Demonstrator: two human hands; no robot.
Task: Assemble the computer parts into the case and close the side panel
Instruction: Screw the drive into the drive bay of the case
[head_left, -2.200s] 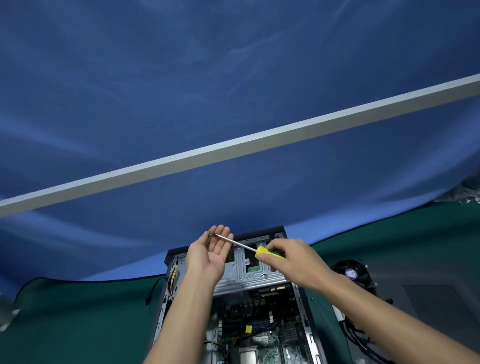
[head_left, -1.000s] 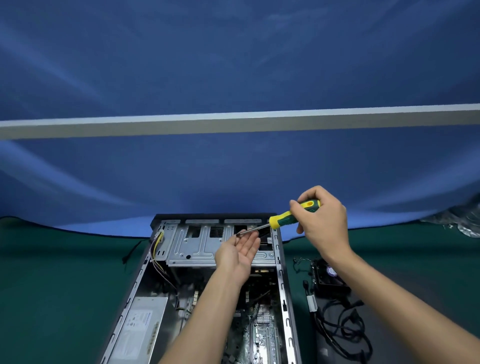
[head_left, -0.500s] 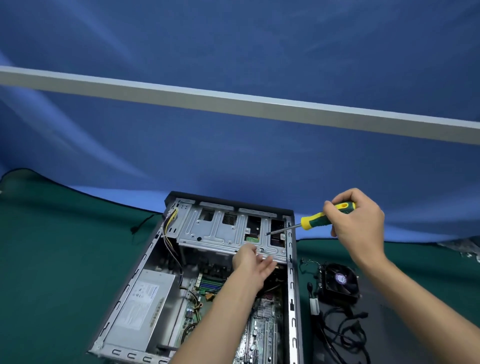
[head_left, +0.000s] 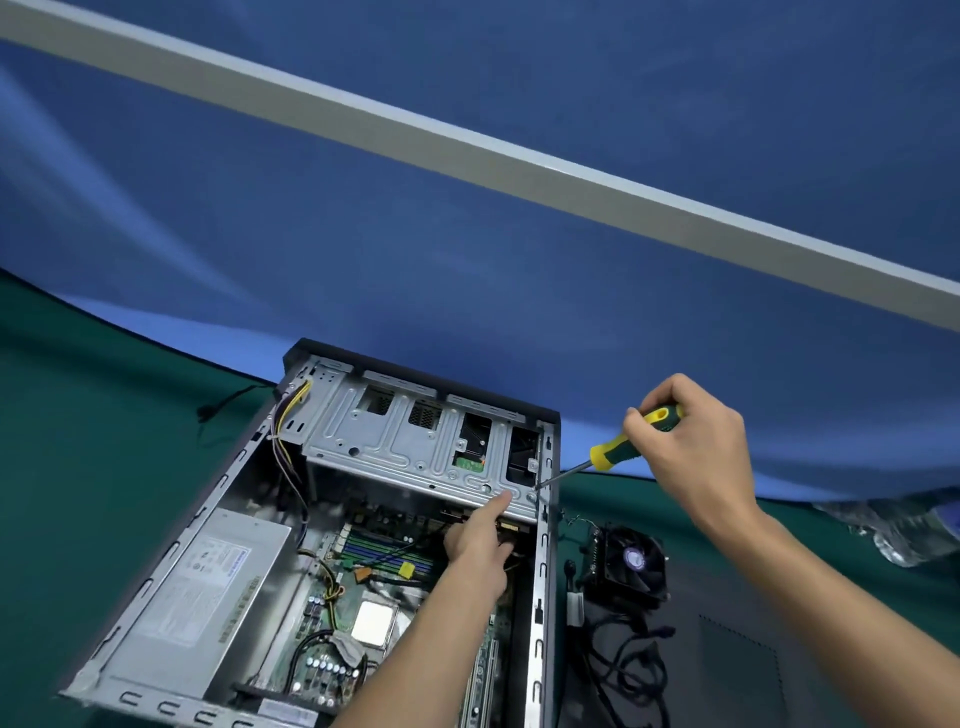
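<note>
The step in hand looks like fastening the silver drive cage (head_left: 415, 447) into the open computer case (head_left: 543, 545), which lies on its side on the green surface (head_left: 78, 467). The right hand (head_left: 691, 447) has its fingers wrapped tight around the yellow-and-green handle of a screwdriver (head_left: 618, 447), whose shaft slants down and left so that the tip sits at the case's right rail, just beside the cage's near right corner. The left hand (head_left: 480, 540) reaches inside the case, its forefinger stretched out and touching the cage's lower front edge while the other fingers curl loosely; whether they hold a screw cannot be told.

The next move likely calls for seating the tip squarely in a screw head at that corner and turning while the left hand steadies the cage; any slant of the shaft risks slipping off the head.

Still to be fitted: the CPU cooler fan (head_left: 631, 564) with its tangled cables lies outside on the dark side panel (head_left: 737, 660), well apart from the bare processor (head_left: 373, 622) on the motherboard. The power supply (head_left: 208, 597) already sits at the case's left.

Against half a second ago, the screwdriver tip has come down from above the cage to the rail, and the left forefinger has stretched out to the cage edge
</note>
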